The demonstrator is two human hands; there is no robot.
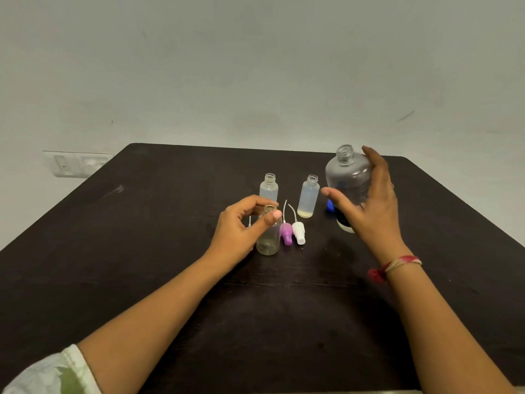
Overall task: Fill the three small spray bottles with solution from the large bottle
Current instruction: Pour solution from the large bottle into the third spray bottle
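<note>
Upright in the right hand (pixel 369 206), the large bottle (pixel 348 177): uncapped, clear plastic, round-shouldered, threaded at the neck, mostly empty, with a band of whitish solution low down by a dark label. Fingers curled behind the body, thumb stretched across the front, gripping. Standing on the bench (pixel 142 251) or lifted off it: impossible to tell. Just behind the thumb, a bright blue cap (pixel 329 205), partly hidden.

Three small cylinders in a loose triangle at mid-bench, all open at the top, all with ribbed threads. Closest in, the near small bottle (pixel 268 240): clear-walled, a little pale liquid at the base, held at the neck between the thumb and curled forefinger of the left hand (pixel 244 223). Farther back, the far left small bottle (pixel 269 189): frosted and cloudy, contents hard to judge, lower part behind the left fingers. Farther right, the right small bottle (pixel 308 199): frosted too, a shallow yellowish layer at the bottom, near the large bottle yet apart from it.

Between those two nearer ones, lying flat: a purple spray head (pixel 286 234) and a white spray head (pixel 299 233), side by side, smooth plastic, each with a thin white dip tube pointing away.

Bench top dark, matte, faintly scuffed. Beyond, a plain pale wall with a white switch plate (pixel 76 163) at the left. Round the right wrist, a red and yellow thread band (pixel 397 264). On the left arm, a pale sleeve (pixel 51 373) with a green patch.
</note>
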